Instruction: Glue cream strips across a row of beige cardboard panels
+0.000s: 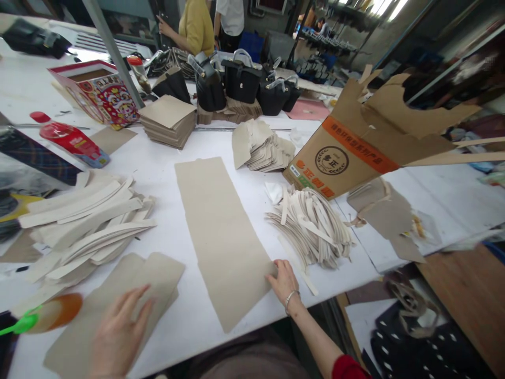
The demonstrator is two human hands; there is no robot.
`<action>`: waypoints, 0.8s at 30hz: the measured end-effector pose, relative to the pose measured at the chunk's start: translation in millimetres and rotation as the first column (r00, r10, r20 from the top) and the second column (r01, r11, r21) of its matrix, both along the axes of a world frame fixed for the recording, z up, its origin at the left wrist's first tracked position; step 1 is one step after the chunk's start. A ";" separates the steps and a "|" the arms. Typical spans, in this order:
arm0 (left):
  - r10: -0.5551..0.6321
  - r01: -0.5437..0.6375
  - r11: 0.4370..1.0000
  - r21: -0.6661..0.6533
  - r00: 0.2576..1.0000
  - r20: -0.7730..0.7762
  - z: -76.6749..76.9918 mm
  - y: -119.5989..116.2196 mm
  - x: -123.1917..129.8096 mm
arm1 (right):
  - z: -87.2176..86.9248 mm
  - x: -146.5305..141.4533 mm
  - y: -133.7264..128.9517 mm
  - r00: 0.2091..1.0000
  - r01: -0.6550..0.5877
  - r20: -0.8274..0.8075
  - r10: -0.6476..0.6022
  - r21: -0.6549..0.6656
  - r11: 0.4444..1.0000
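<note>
- Across the middle of the white table (161,181), reaching toward the near edge: a long beige panel (221,237), lying flat. Its side edges are slightly stepped; whether it is one sheet or several overlapping pieces cannot be told.
- Right hand (284,284), near the table's near edge: thumb and fingers bent at the panel's right-hand side, touching it. Whether they pinch the edge or merely rest on it cannot be told.
- Left hand (120,331), toward the near left corner: well apart from the right hand, fingers parted and blurred, above or upon loose beige sheets (158,273); contact is uncertain.
- Left side of the table: a heap of pale strips (90,221), beyond the loose sheets.
- Right of the panel: a bundle of narrow strips (315,226), and farther toward the far edge a fanned pile of small pieces (262,147), just beside a cardboard box (339,152).
- Toward the far edge, left of centre: a squared stack of card (169,123).
- Stage of work, as judged: the panel is laid out, its upper face bare. No strip or small piece is set upon it, so work on it appears to be at an early point; loose sheets, strips and piles lie apart, seemingly unused.
</note>
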State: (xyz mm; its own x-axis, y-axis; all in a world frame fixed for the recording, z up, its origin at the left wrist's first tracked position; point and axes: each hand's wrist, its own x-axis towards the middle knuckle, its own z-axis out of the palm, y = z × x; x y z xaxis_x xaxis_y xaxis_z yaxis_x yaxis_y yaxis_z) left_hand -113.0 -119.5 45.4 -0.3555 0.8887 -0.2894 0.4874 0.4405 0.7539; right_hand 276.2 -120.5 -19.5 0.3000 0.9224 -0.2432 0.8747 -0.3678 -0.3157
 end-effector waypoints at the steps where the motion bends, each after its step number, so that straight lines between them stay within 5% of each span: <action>1: -0.113 0.113 0.994 0.008 0.994 0.002 -3.5 -0.1 29.7 | -0.7 -0.8 2.6 1.000 -0.006 0.028 0.007 -0.019 1.000; 5: -0.675 0.682 0.730 0.053 0.731 -0.105 -28.9 1.1 145.1 | 0.9 -3.7 9.8 0.997 -0.014 0.076 0.020 -0.075 0.997; 8: -0.836 0.859 0.512 -0.031 0.489 -0.247 -47.9 4.3 201.2 | 2.3 -2.5 12.9 0.997 -0.003 0.073 0.011 -0.100 0.995; 10: -0.861 0.891 0.445 -0.091 0.398 -0.318 -57.1 7.0 220.0 | 0.9 -0.1 14.1 0.998 0.014 0.059 -0.008 -0.092 0.996; 16: -0.854 0.893 0.424 -0.154 0.337 -0.397 -66.8 8.3 231.0 | -7.8 7.8 14.3 0.981 0.055 -0.189 -0.044 0.055 0.997; 24: -0.783 0.778 0.620 -0.101 0.621 -0.031 -67.1 6.5 243.3 | -6.6 3.7 -8.6 0.935 -0.046 -0.335 0.113 0.202 0.978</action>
